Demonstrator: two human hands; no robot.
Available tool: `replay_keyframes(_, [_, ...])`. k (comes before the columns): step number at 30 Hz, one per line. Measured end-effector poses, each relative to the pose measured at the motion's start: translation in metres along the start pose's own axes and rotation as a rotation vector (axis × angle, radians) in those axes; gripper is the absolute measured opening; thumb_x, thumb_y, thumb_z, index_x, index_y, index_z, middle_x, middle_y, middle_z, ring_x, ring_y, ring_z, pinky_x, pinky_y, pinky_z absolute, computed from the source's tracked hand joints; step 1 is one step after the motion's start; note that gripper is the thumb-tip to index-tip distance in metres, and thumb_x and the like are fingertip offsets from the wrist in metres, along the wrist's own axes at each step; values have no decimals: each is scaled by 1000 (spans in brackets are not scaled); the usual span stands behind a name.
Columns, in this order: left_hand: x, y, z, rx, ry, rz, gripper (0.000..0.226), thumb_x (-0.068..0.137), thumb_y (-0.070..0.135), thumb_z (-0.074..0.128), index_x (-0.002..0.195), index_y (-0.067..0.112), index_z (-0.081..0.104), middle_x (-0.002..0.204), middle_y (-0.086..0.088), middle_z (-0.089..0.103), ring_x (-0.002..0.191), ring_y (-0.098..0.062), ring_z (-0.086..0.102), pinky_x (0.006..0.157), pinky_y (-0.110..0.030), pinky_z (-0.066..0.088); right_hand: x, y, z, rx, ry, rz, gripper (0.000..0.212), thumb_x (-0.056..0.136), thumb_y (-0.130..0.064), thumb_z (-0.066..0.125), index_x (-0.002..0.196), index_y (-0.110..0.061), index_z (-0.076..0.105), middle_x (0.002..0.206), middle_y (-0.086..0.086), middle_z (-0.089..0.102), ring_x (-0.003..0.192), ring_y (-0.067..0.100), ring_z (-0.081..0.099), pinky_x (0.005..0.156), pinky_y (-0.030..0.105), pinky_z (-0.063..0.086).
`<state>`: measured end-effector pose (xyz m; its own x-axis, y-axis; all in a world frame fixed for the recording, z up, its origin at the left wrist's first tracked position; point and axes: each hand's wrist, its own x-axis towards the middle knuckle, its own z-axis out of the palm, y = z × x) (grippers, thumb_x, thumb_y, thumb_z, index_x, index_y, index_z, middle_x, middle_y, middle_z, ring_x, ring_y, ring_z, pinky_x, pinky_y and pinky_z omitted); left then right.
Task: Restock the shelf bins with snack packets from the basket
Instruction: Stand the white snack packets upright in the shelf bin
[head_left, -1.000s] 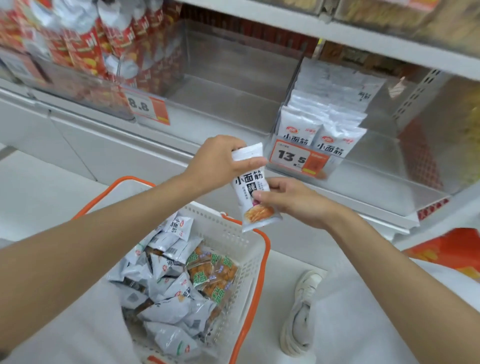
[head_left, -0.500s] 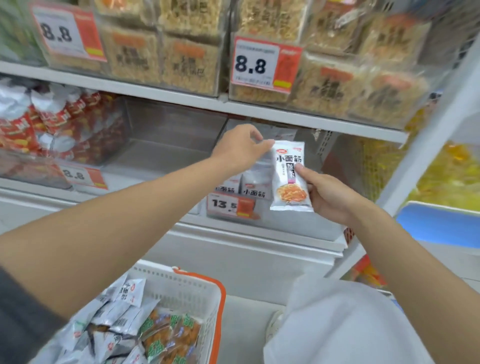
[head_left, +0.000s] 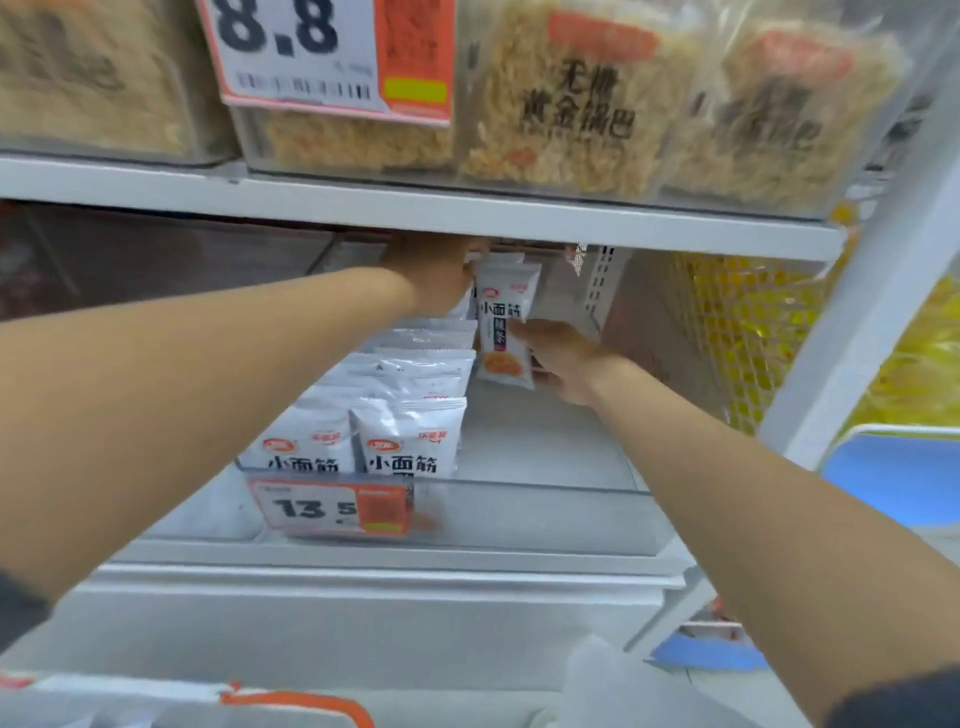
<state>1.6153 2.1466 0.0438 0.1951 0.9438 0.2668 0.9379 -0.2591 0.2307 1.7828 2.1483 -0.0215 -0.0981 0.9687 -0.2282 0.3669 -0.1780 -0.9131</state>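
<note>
My right hand (head_left: 558, 358) holds a white snack packet (head_left: 503, 325) upright, deep inside the clear shelf bin (head_left: 545, 499). My left hand (head_left: 434, 278) reaches to the back of the bin just under the upper shelf, resting on the rear packets; its fingers are hidden behind the hand. A row of matching white packets (head_left: 410, 441) fills the bin's left side behind a 13.5 price tag (head_left: 332, 506). The right side of the bin floor is bare. The basket's orange and white rim (head_left: 291, 701) shows at the bottom edge.
The white upper shelf (head_left: 415, 213) hangs close over both hands, carrying bins of yellow snack bags (head_left: 556, 104) and an 8.8 tag. A white upright post (head_left: 872, 291) and yellow mesh goods stand at the right. A white shelf ledge runs below the bin.
Both hands have pushed deeper into the bin with the packet. The view moved closer and higher, so the basket dropped almost out of sight.
</note>
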Motion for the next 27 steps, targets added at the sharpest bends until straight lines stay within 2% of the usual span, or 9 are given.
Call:
replay_keyframes(3, [19, -12, 14, 17, -74, 40, 37, 101, 23, 40, 135, 23, 54, 147, -4, 45, 133, -27, 42, 112, -38, 33, 22, 6, 13, -78, 68, -78, 31, 103, -25, 43, 121, -9, 61, 114, 8, 66, 85, 19, 60, 72, 26, 47])
replay_keyframes(4, [22, -15, 18, 41, -96, 49, 35, 101, 25, 39, 131, 24, 58, 146, -4, 47, 134, -26, 41, 112, -40, 33, 26, 7, 16, -115, 76, -100, 27, 101, -22, 47, 118, -10, 62, 110, 5, 66, 85, 18, 60, 74, 26, 48])
replay_keyframes(6, [24, -19, 22, 61, -108, 52, 35, 101, 27, 37, 125, 27, 63, 145, -1, 48, 135, -26, 40, 112, -43, 32, 34, 12, 19, -174, 41, -117, 17, 89, -15, 64, 106, -11, 67, 108, 4, 70, 96, 20, 66, 91, 34, 52])
replay_keyframes(9, [24, -22, 23, 25, -90, 46, 36, 102, 27, 36, 126, 26, 62, 148, 0, 45, 137, -26, 37, 112, -43, 32, 40, 14, 23, -265, 10, -112, 18, 76, -14, 79, 89, -18, 67, 102, 5, 73, 98, 21, 68, 93, 36, 54])
replay_keyframes(12, [24, -23, 24, 28, -96, 54, 30, 99, 25, 36, 106, 33, 64, 135, -3, 56, 128, -29, 46, 107, -43, 38, 41, 12, 28, -334, 60, -133, 28, 79, -21, 79, 102, -12, 68, 105, 4, 71, 101, 21, 65, 84, 28, 51])
replay_keyframes(18, [21, -21, 22, 21, -119, 12, 36, 100, 25, 33, 111, 15, 66, 127, -4, 58, 119, -29, 50, 102, -44, 40, 38, 16, 30, -369, 174, -216, 30, 82, -18, 76, 109, -8, 68, 110, 4, 70, 102, 19, 65, 73, 22, 44])
replay_keyframes(22, [19, -19, 20, 8, -136, -15, 36, 101, 24, 33, 112, 9, 65, 133, -12, 54, 124, -30, 47, 108, -45, 35, 34, 18, 31, -440, 174, -271, 29, 87, -17, 70, 114, -8, 67, 116, 7, 69, 104, 21, 65, 73, 21, 42])
replay_keyframes(25, [17, -17, 16, 2, -146, -14, 31, 102, 30, 31, 91, 19, 57, 114, -15, 55, 101, -22, 46, 102, -39, 38, 29, 15, 28, -526, 157, -273, 27, 87, -24, 70, 108, -9, 66, 107, 5, 67, 93, 21, 63, 69, 22, 39])
replay_keyframes(27, [13, -18, 14, -16, -122, -25, 35, 102, 36, 29, 83, 18, 52, 98, -7, 54, 93, -21, 48, 95, -37, 41, 24, 13, 23, -534, 143, -242, 23, 84, -31, 75, 89, -12, 63, 90, -1, 64, 81, 16, 60, 60, 23, 39])
